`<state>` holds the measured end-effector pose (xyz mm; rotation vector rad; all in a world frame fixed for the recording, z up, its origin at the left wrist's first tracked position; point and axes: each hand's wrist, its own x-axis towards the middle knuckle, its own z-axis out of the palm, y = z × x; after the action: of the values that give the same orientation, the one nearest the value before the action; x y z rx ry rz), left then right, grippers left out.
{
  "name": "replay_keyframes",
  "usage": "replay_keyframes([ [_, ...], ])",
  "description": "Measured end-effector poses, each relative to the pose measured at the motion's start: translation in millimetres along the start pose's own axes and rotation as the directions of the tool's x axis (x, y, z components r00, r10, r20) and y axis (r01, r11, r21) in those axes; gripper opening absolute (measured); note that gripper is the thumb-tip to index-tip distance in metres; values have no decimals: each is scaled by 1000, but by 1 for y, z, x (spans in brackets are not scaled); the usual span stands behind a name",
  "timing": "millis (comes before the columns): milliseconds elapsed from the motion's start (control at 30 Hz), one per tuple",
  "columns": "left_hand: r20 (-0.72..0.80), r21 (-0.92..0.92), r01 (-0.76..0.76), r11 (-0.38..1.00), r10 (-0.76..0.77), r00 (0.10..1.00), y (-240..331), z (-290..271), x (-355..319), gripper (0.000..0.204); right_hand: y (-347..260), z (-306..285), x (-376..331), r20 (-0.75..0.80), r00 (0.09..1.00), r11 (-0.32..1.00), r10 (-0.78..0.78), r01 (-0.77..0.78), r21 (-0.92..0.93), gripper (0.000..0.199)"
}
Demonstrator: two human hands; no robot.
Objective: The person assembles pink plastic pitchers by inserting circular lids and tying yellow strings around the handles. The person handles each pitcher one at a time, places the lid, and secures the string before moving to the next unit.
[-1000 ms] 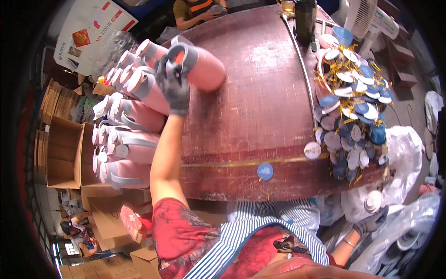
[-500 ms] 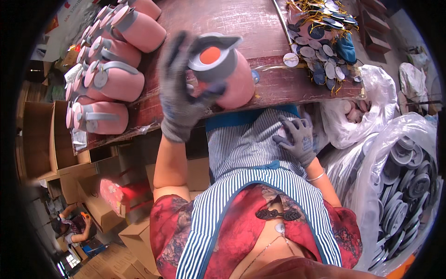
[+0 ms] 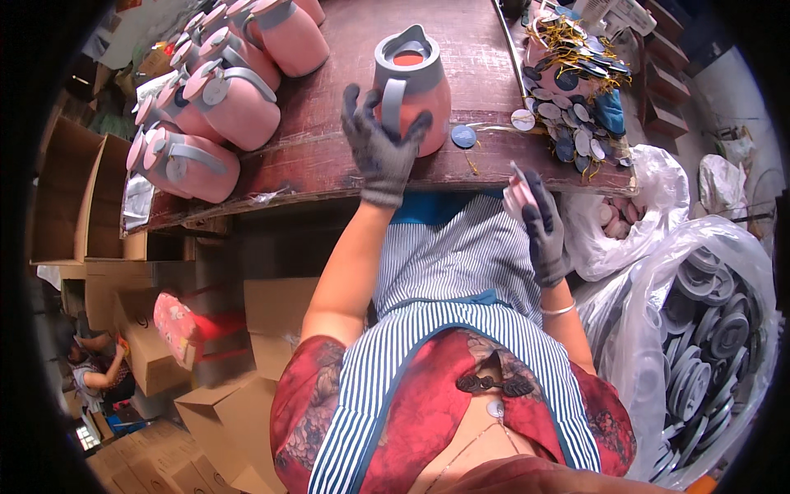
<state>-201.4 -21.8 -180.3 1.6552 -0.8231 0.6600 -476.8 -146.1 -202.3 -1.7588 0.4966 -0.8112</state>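
A pink jug (image 3: pixel 436 103) with a grey collar stands upright near the table's front edge. Its spout points away from me, its grey handle (image 3: pixel 392 107) faces me, and orange-red shows inside its mouth. Around the lower handle, my left hand (image 3: pixel 383 156), in a grey glove, has its fingers apart; whether it touches the handle I cannot tell. My right hand (image 3: pixel 545 235), gloved too, is closed on a small pink lid part (image 3: pixel 518 193) just off the table edge, above my apron. Right of the jug lies a round blue tag (image 3: pixel 464 137) with a yellow string.
Several finished-looking pink jugs (image 3: pixel 234 103) crowd the table's left side. Piled tags with yellow strings (image 3: pixel 568 107) lie at the right. Beside the table, one plastic bag holds pink parts (image 3: pixel 617 216), another grey lids (image 3: pixel 699 370). A red stool (image 3: pixel 177 329) and cartons stand left; a person (image 3: pixel 99 375) is beyond.
The jug has turned, so its spout points away and its handle faces me. My left hand moved from its left side to the handle. My right hand rose from my apron with the lid part.
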Motion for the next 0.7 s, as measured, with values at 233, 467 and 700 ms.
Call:
replay_keyframes([
  [233, 189, -456, 280, 845, -216, 958, 48, -73, 20, 29, -105, 6, 42, -8, 962, 920, -275, 265, 288, 85],
  [467, 530, -312, 496, 811, -284, 799, 97, -122, -3, 34, -153, 24, 58, 410, 748, 629, -521, 662, -407, 76],
  [700, 767, -205, 579, 789, -238, 596, 78, -123, -2, 37, -155, -5, 66, 709, 622, 513, -333, 750, -418, 98],
])
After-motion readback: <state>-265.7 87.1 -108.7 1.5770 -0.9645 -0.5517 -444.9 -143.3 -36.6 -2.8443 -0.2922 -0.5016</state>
